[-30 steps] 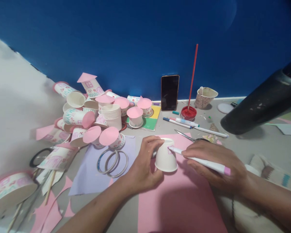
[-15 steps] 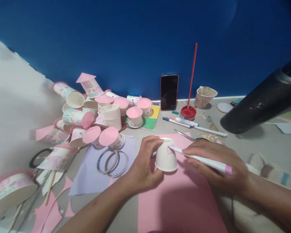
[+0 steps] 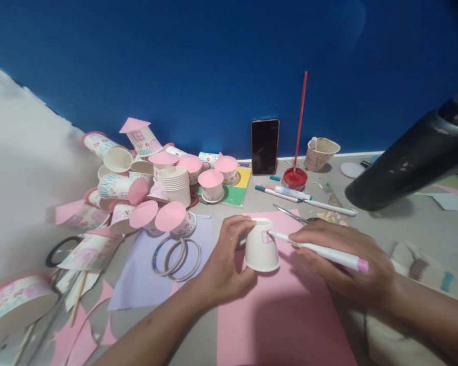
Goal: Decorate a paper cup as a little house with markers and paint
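Observation:
A white paper cup (image 3: 260,254) stands upside down over a pink paper sheet (image 3: 244,325), steadied at its left side by my left hand (image 3: 229,259), fingers curled round it. My right hand (image 3: 347,254) grips a white felt-tip pen (image 3: 328,253) with a pink end. The pen's tip touches a small pink window drawing (image 3: 266,237) on the cup's upper wall. Just behind the right fingers, scissors (image 3: 292,213) lie partly hidden by that hand.
Decorated cups with pink paper roofs (image 3: 210,179) crowd the left, beside a stack of plain cups (image 3: 174,185). Two bangles (image 3: 183,259) rest on lilac paper (image 3: 133,290). Behind are a phone (image 3: 265,147), pens (image 3: 330,206), a red pot (image 3: 294,179) and a dark bottle (image 3: 408,157).
The pink window outline on the cup has gained lines and now shows panes. My right hand has shifted slightly to the right; the left keeps its hold.

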The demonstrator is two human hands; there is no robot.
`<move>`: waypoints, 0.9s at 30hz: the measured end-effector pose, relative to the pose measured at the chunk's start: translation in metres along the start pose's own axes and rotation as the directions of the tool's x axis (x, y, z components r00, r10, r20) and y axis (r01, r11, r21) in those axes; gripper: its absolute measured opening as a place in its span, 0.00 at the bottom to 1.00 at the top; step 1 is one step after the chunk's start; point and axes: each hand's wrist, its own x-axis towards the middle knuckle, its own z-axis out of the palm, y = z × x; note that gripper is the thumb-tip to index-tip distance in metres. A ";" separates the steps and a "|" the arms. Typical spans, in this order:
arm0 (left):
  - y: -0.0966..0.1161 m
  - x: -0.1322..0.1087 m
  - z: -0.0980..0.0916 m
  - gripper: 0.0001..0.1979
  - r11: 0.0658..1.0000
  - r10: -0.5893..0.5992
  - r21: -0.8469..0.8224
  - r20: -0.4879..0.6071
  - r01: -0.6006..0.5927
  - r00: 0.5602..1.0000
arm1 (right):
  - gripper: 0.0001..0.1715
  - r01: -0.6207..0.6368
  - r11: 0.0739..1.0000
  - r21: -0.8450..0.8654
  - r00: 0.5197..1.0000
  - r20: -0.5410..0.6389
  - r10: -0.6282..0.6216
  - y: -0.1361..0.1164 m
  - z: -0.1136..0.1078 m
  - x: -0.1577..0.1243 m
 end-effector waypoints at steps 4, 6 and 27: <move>-0.001 0.000 0.000 0.41 1.000 -0.001 0.001 0.020 0.001 1.000 | 0.09 0.026 1.000 0.005 1.000 0.013 -0.026 -0.001 0.002 -0.001; -0.001 -0.001 0.001 0.41 1.000 -0.004 0.003 0.023 0.004 1.000 | 0.08 0.053 0.999 -0.010 0.998 0.035 -0.052 0.000 0.002 -0.001; -0.002 0.000 0.000 0.40 1.000 0.010 0.004 0.006 -0.010 1.000 | 0.07 -0.010 0.997 -0.077 1.000 0.012 0.011 0.003 -0.002 -0.004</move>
